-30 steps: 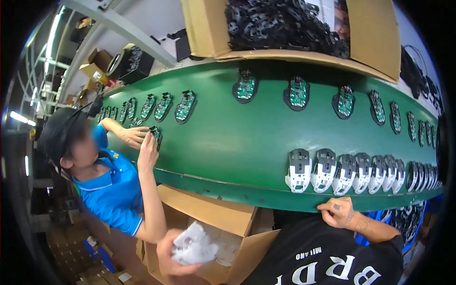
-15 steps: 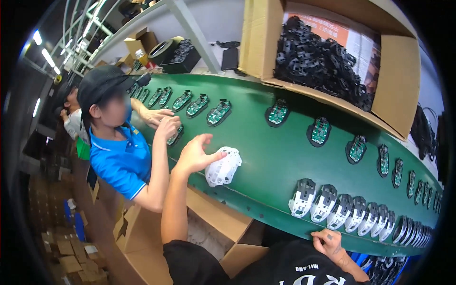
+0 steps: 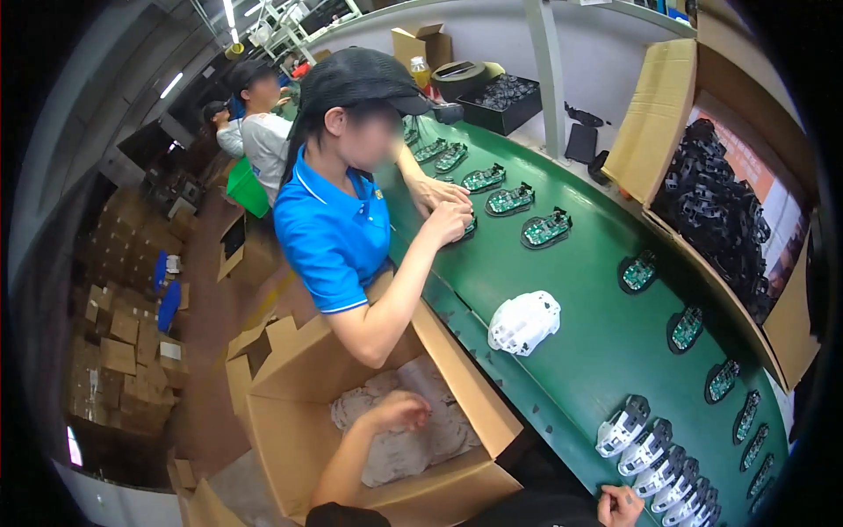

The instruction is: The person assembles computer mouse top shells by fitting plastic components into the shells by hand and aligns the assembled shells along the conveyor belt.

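Observation:
My left hand (image 3: pixel 399 411) hovers over the open cardboard box (image 3: pixel 316 443) beside the bench, fingers apart and slightly bent, with nothing visible in it. Below it lie crumpled whitish wrappings or bags (image 3: pixel 378 461). Near the bench's front edge my right hand (image 3: pixel 620 506) rests with its fingers curled in, apparently around nothing. Next to it is a slanting row of white and black computer-mouse shells (image 3: pixel 625 427). A white plastic shell piece, perhaps several nested (image 3: pixel 525 323), sits alone on the green bench (image 3: pixel 584 351), touched by neither hand.
At the left a co-worker in a blue shirt (image 3: pixel 338 228) bends over a circuit-board base. Green circuit boards on black bases (image 3: pixel 546 228) line the bench's far side. A carton of black plastic parts (image 3: pixel 716 220) stands at the far right. Several cartons (image 3: pixel 118 356) lie on the floor.
My left hand has let go of the white shell piece and moved down over the cardboard box. The view has turned left. My right hand stays by the shell row.

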Demonstrator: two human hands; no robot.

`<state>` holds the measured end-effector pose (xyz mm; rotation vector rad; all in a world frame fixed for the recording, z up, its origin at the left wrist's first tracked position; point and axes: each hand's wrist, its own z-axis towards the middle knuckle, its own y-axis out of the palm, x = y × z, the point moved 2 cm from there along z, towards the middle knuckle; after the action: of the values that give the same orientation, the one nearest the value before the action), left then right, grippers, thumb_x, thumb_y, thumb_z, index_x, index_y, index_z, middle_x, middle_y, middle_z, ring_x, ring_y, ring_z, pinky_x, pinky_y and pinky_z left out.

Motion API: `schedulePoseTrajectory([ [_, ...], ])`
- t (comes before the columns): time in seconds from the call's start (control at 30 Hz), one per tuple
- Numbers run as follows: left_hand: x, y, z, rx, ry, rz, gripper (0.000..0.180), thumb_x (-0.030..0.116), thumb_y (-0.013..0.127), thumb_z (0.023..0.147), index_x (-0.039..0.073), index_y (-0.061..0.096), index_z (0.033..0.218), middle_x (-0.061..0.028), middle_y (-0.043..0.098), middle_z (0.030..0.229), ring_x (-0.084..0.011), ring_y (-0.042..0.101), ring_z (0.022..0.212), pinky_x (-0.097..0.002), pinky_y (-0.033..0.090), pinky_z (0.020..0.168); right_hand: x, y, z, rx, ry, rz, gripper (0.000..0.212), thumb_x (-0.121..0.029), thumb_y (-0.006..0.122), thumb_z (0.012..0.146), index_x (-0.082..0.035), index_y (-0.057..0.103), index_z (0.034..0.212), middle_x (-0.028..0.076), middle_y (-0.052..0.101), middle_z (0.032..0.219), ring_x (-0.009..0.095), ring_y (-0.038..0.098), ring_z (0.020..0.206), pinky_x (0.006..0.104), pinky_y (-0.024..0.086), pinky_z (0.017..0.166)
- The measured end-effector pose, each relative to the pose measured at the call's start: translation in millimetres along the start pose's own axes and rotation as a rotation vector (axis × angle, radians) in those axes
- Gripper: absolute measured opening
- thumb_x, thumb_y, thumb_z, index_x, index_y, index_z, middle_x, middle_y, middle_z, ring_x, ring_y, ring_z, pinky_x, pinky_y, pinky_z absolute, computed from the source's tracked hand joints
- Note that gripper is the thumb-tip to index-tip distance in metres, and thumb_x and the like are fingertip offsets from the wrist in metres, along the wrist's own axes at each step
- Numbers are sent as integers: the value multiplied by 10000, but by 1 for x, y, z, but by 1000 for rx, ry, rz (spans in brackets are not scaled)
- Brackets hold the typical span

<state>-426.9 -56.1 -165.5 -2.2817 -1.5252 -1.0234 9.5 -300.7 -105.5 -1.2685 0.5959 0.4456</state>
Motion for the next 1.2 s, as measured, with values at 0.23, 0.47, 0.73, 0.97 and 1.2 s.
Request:
schedulePoseTrajectory([
  [0.23, -171, -32, 60, 164, -334, 1666, 1231, 724, 668, 587, 139, 72, 1491, -208, 58, 1529, -421, 114, 1389, -622, 232, 1041, -5, 6, 8, 3, 8, -1, 176, 5, 621, 767, -86, 653, 915, 94, 578, 684, 225, 530, 514, 325, 436, 486],
  [0.47, -159, 20, 82, 254, -378, 1772, 998, 565, 755, 598, 72, 387, 1383, -212, 263, 1471, -393, 249, 1353, -569, 299, 1029, -9, 4, 6, 69, 37, -130, 178, -3, 636, 766, -81, 646, 925, 95, 596, 708, 242, 554, 535, 332, 450, 494],
  [0.73, -184, 1, 97, 94, -500, 1683, 1029, 622, 706, 628, 92, 316, 1419, -207, 230, 1478, -410, 201, 1359, -607, 286, 1004, -16, 9, 8, 50, 43, -162, 183, -10, 632, 768, -89, 643, 933, 98, 597, 710, 254, 557, 541, 338, 455, 496],
  [0.97, -208, -11, 101, 236, -670, 1551, 1128, 632, 744, 584, 56, 279, 1436, -200, 160, 1503, -446, 167, 1362, -652, 232, 1018, -14, 13, 11, 42, 37, -173, 190, 5, 625, 754, -87, 643, 919, 103, 604, 722, 253, 575, 562, 337, 461, 506],
  [1.2, -206, -13, 93, 286, -511, 1482, 1161, 581, 777, 579, 73, 211, 1457, -166, 193, 1504, -380, 211, 1371, -626, 250, 1020, -15, 16, 9, 120, 39, -146, 159, 23, 620, 719, -71, 626, 847, 74, 544, 648, 209, 514, 493, 314, 408, 461],
])
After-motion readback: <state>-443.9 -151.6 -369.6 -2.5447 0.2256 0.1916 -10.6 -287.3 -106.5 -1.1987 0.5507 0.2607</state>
